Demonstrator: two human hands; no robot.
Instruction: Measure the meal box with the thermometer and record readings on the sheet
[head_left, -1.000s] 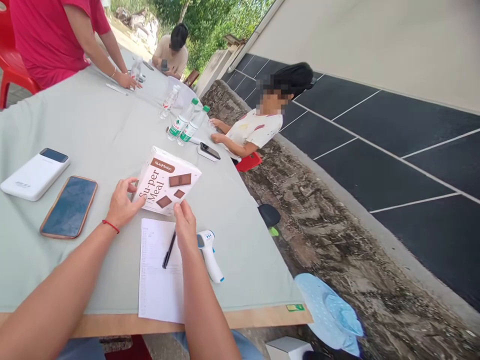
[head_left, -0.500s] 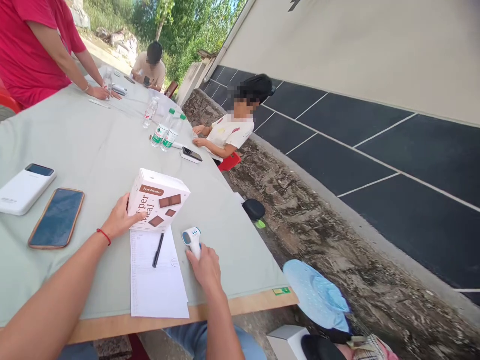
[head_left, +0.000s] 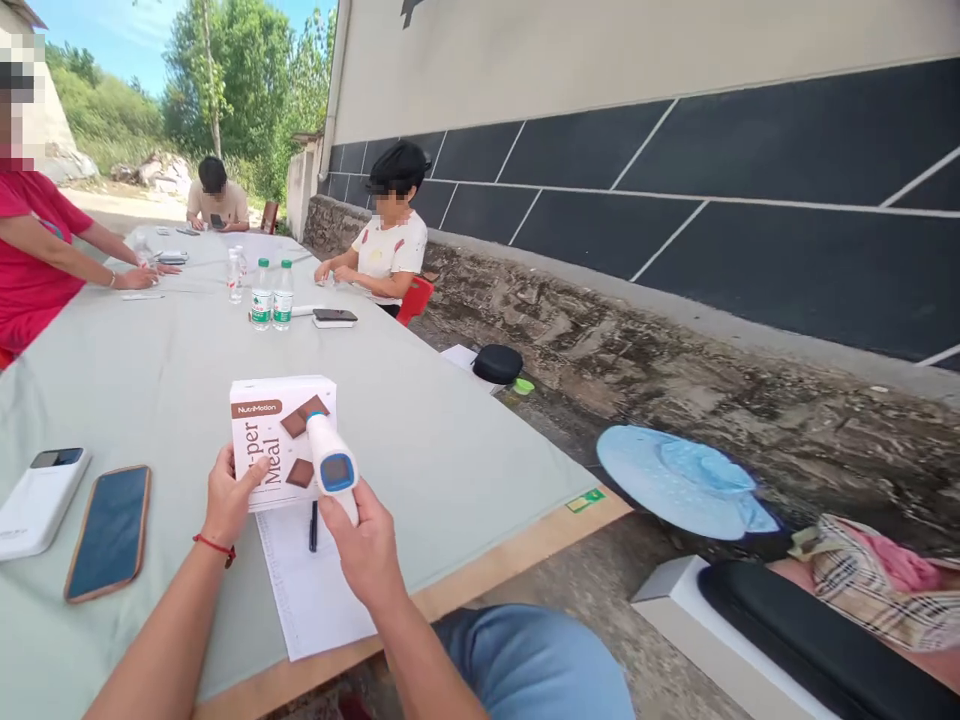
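In the head view, my left fingers (head_left: 256, 472) grip the upright white box (head_left: 286, 446) by its side, thumb across the front, at the far end of the paper (head_left: 304, 595) on the bench (head_left: 450, 450). My right fingers (head_left: 366, 505) wrap the white thermometer (head_left: 335, 455), its nose aimed at the box: I judge the step in hand to be that aiming, and the next move calls for a steady wrist. The thermometer covers part of the box's front; whether they touch, what its screen reads and where my right index finger presses, I can't tell.
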